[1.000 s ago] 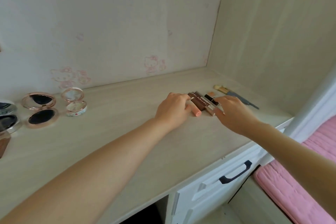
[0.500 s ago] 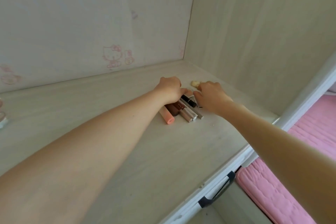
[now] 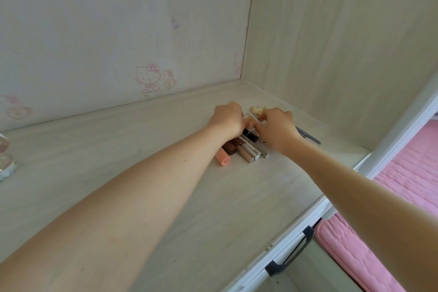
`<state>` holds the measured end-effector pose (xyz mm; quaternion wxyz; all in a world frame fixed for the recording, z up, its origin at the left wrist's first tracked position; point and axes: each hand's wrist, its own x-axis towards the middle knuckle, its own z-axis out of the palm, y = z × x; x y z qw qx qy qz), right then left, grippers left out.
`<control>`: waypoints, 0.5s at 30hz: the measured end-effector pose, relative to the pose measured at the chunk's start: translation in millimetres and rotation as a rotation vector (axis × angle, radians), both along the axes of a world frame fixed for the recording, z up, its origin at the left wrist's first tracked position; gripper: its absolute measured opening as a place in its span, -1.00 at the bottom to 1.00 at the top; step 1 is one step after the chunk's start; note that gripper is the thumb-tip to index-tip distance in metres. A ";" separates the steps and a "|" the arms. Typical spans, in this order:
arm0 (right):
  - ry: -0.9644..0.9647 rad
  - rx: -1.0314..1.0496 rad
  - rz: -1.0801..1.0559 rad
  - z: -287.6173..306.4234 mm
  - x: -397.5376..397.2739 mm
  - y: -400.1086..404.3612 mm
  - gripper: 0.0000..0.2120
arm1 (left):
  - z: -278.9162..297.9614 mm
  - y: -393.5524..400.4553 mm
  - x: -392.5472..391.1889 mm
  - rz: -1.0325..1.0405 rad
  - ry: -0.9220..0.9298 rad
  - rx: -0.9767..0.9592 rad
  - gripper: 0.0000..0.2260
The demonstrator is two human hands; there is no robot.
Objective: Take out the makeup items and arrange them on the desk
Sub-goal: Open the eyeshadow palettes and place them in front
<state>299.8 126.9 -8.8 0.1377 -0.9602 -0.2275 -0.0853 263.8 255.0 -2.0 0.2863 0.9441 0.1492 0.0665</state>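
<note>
Several lip tubes lie side by side on the pale wooden desk [image 3: 166,197]: a peach tube [image 3: 222,159], a brown tube [image 3: 231,147], beige tubes [image 3: 247,153], a grey tube [image 3: 262,152] and a black tube [image 3: 250,137]. My left hand [image 3: 227,117] sits over their far ends with its fingers curled down out of sight. My right hand [image 3: 276,129] is just right of it, its thumb and forefinger curled at the black tube's clear far end. A makeup brush lies behind my right hand, showing its cream tip [image 3: 257,109] and dark handle [image 3: 308,138].
A round compact [image 3: 6,165] stands at the desk's far left edge. The back wall and the right side panel close off the corner. Below the front edge is a white drawer with a dark handle [image 3: 291,256]. A pink mattress [image 3: 403,185] lies to the right.
My view swung right, so the open compacts left the frame. Both hands slid to the far ends of the tubes, which now lie in a closer row.
</note>
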 end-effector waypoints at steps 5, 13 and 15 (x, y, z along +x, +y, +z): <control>0.082 0.211 -0.003 2.6 -4.6 -3.4 -0.75 | 1.6 -3.4 -7.8 -0.017 -0.073 0.028 -0.74; 0.043 0.549 0.059 27.8 -21.0 -2.2 -0.84 | 23.9 7.5 -29.8 -0.076 -0.326 -0.150 -0.89; 0.018 0.567 0.088 35.3 -30.3 0.4 -0.84 | 30.0 12.8 -41.1 -0.085 -0.367 -0.210 -0.88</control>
